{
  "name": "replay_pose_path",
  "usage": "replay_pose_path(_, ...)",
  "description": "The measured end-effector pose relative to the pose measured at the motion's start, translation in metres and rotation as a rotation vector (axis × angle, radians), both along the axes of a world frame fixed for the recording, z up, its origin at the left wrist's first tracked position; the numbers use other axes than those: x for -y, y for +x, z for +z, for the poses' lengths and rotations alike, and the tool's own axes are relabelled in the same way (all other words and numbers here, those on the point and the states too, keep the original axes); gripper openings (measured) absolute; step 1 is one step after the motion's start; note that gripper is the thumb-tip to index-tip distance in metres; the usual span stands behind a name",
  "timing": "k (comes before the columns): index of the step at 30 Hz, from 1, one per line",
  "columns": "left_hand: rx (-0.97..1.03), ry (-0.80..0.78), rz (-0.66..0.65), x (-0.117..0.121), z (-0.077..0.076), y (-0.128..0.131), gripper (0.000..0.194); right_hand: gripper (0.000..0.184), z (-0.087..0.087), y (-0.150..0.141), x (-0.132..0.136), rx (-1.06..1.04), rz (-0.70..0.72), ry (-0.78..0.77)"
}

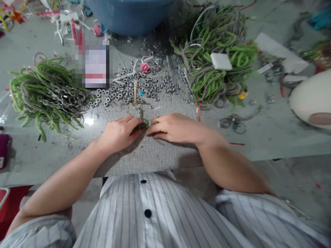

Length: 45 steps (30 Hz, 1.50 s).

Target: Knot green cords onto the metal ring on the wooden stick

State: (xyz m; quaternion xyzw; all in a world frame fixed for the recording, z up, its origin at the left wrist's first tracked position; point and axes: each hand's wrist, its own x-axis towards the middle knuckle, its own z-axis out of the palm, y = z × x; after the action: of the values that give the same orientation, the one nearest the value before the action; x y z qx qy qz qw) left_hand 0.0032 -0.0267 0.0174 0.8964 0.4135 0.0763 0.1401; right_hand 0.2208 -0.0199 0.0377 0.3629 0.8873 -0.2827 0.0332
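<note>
Low over the tabletop, my left hand (124, 132) and my right hand (170, 128) meet almost fingertip to fingertip. Both are closed, pinching a short piece of green and grey cord (142, 123). Its exact shape is partly hidden by my fingers. A ring is on one finger of my right hand. Just beyond the cord, a thin wooden stick (135, 91) stands up from the table, with a dark strand near its foot. Small silver metal rings (152, 82), like nuts or beads, lie scattered around the stick.
Green and grey cord bundles lie at left (49, 93) and right (214, 58), the right one under a white block (221, 61). A blue basin (131, 17) stands behind. Also around are a blurred-out phone-like rectangle (95, 65), a pink rose (145, 67) and a pale rounded object (312, 98).
</note>
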Motion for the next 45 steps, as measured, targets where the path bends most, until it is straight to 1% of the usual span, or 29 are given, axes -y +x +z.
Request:
replay_pose_path(5, -0.029, -0.003, 0.017, -0.001, -0.002, 0.000, 0.020, 0.023, 0.002, -0.006, 0.001, 0.033, 0.002, 0.036)
replay_pose_path(9, -0.056, 0.009, 0.007, -0.001, -0.002, 0.000, 0.018, 0.018, 0.001, -0.011, 0.002, 0.045, 0.020, 0.030)
replay_pose_path(13, -0.069, 0.023, 0.000, -0.001, -0.001, 0.001, 0.016, 0.019, -0.003, -0.014, 0.002, 0.031, 0.028, 0.052)
replay_pose_path(19, -0.086, -0.053, 0.009, -0.001, 0.004, 0.003, 0.016, 0.018, -0.006, -0.016, 0.002, 0.002, 0.000, 0.066)
replay_pose_path(23, -0.099, -0.074, 0.005, -0.002, 0.004, 0.002, 0.018, 0.018, -0.005, -0.016, 0.003, 0.012, -0.005, 0.070)
replay_pose_path(29, -0.062, -0.067, -0.010, -0.003, 0.002, -0.001, 0.019, 0.020, 0.000, -0.011, 0.004, 0.064, 0.073, 0.097)
replay_pose_path(32, -0.069, -0.076, -0.006, -0.003, 0.001, -0.002, 0.019, 0.020, 0.002, -0.012, 0.005, 0.065, 0.074, 0.118)
replay_pose_path(38, -0.069, -0.064, -0.002, -0.003, 0.002, -0.001, 0.020, 0.021, 0.002, -0.019, 0.008, 0.083, 0.053, 0.112)
replay_pose_path(41, -0.094, -0.094, 0.012, -0.003, 0.004, -0.001, 0.019, 0.021, -0.005, -0.019, 0.008, 0.006, 0.029, 0.132)
replay_pose_path(43, -0.111, -0.113, 0.018, -0.003, 0.005, 0.000, 0.017, 0.018, -0.012, -0.019, 0.007, -0.127, -0.003, 0.154)
replay_pose_path(45, -0.108, -0.111, 0.024, -0.003, 0.006, 0.000, 0.014, 0.017, -0.020, -0.018, 0.006, -0.284, -0.094, 0.185)
